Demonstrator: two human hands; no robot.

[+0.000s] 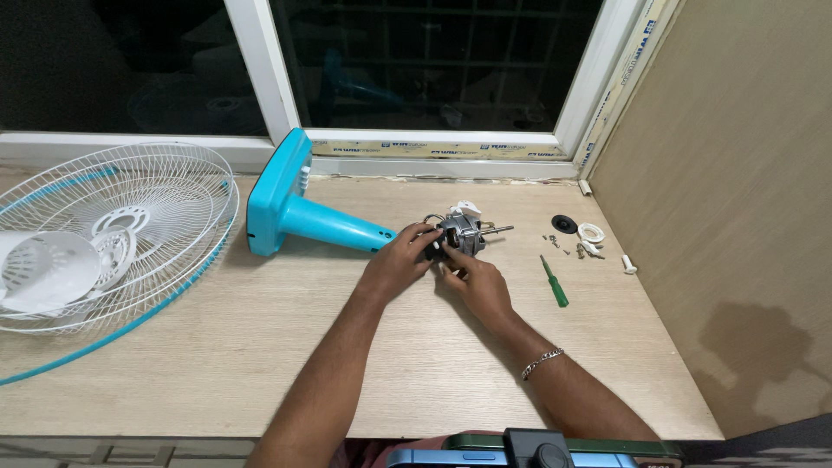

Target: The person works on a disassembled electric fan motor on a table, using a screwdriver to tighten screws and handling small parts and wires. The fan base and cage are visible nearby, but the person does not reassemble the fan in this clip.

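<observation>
Grey metal is what I see between my hands: a small fan motor (462, 232), squat and roughly drum-shaped, with a dull steel casing, a thin bare shaft sticking out away from my right side, and a white plastic piece on its far top. Dark wires loop off its near-left edge. It rests on the table at the tip of the turquoise stand, right where both hands meet.

My left hand (399, 260) wraps its fingers narrowly over the motor's left side, fingertips on the casing. My right hand (477, 282) sits just below the motor, fingers curled up against its underside; I cannot tell how firmly it grips. A silver chain bracelet (542, 361) hangs on that wrist.

Left of my left hand lies the fan stand (290, 208), glossy turquoise plastic, a flat slab base tapering into a round neck that points at the motor. Farther left are the white wire guard grilles (130, 230), rimmed in turquoise, with a white plastic hub cone inside.

Right of my right hand lies a green-handled screwdriver (555, 282), and beyond it a scatter of small screws (559, 244), a black round cap (564, 224) and a white ring (592, 232). Everything sits on a pale wood-grain table (217, 347), matte and smooth.
</observation>
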